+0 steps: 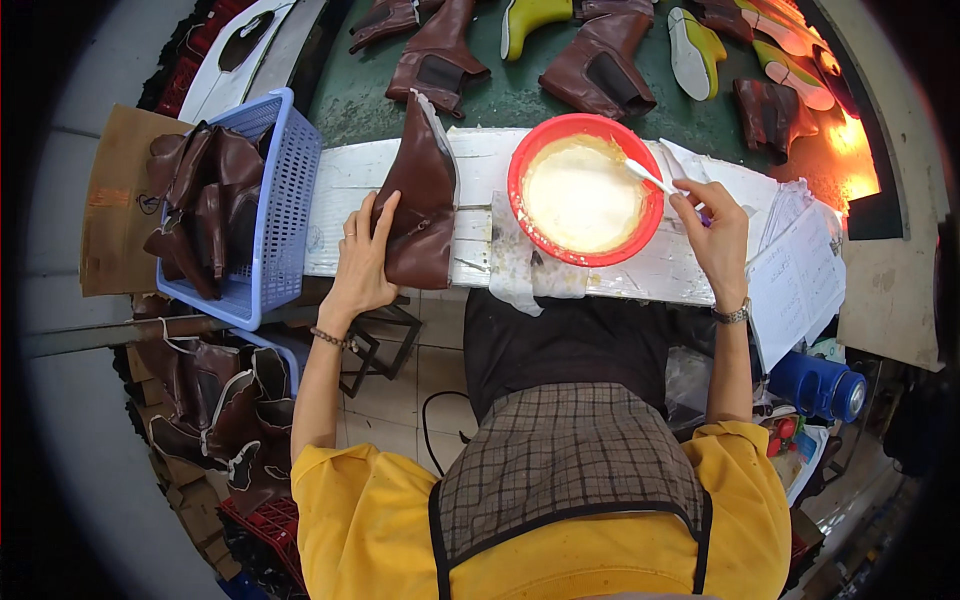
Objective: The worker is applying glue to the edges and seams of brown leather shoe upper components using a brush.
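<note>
My left hand (365,255) grips the left edge of a brown leather boot upper (420,235), its fingers laid over the leather. The upper lies on a white-covered board (335,220) with its narrow end pointing away from me and a pale edge along its right side. In my right hand (715,235) is a slim white brush (648,176), pinched between thumb and fingers. Its tip reaches over the rim of a red bowl (518,205) that holds a creamy white paste (585,195). The brush tip is at the paste's upper right edge.
A blue basket (300,190) of brown boot uppers stands at left, with more uppers (225,400) below it. Brown boots (600,75) and yellow-green shoe lasts (697,55) lie on the green surface (350,105) beyond. Papers (795,285) and a blue flask (815,385) are at right.
</note>
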`<state>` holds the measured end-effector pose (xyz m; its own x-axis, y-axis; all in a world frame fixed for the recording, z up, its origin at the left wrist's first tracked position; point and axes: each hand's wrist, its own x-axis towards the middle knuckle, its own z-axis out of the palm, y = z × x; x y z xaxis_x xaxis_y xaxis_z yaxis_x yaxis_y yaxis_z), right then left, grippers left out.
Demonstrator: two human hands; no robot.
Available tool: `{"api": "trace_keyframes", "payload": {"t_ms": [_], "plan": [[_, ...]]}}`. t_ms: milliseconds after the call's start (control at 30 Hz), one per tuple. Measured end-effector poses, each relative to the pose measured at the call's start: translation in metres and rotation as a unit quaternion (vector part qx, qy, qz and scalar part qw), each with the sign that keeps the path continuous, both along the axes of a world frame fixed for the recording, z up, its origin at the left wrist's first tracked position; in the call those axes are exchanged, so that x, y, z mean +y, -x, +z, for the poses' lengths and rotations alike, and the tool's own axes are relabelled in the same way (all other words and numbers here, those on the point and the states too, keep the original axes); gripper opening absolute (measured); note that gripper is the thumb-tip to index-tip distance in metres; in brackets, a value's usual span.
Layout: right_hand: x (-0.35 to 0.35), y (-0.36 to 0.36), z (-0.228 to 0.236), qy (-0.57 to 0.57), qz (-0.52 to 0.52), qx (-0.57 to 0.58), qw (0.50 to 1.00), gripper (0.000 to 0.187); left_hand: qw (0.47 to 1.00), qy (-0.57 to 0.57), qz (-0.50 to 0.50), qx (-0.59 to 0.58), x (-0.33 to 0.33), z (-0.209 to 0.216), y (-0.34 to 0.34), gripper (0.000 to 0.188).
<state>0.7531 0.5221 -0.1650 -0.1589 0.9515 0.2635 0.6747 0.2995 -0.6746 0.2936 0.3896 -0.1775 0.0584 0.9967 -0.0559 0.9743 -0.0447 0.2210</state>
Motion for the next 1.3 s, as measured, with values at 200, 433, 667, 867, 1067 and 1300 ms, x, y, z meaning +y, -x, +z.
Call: {"api": "trace_keyframes", "payload": {"t_ms": [200, 433, 667, 867, 1067, 1300], "plan": [[-0.002, 0.009, -0.002, -0.038, -0.004, -0.014, 0.999, 0.016, 0.973, -0.167, 0.042, -0.155, -0.006, 0.002, -0.005, 0.097], [-0.030, 0.070, 0.036, -0.029, 0.118, 0.180, 0.976, 0.012, 0.946, -0.282, 0.011, -0.158, 0.001, 0.039, -0.076, 0.085], [-0.025, 0.059, 0.042, -0.025, 0.149, 0.162, 0.975, 0.011, 0.924, -0.317, -0.063, -0.205, 0.000, 0.048, -0.095, 0.078], [0.019, 0.045, 0.044, -0.089, 0.134, 0.144, 0.977, 0.013, 0.876, -0.317, -0.167, -0.321, -0.003, 0.027, -0.084, 0.076], [0.023, 0.050, 0.045, -0.152, 0.168, 0.198, 0.954, 0.017, 0.895, -0.321, -0.112, -0.289, 0.007, 0.042, -0.094, 0.071], [-0.025, 0.061, 0.038, -0.105, 0.171, 0.243, 0.949, 0.023, 0.865, -0.401, -0.020, -0.302, 0.027, 0.043, -0.112, 0.079]]}}
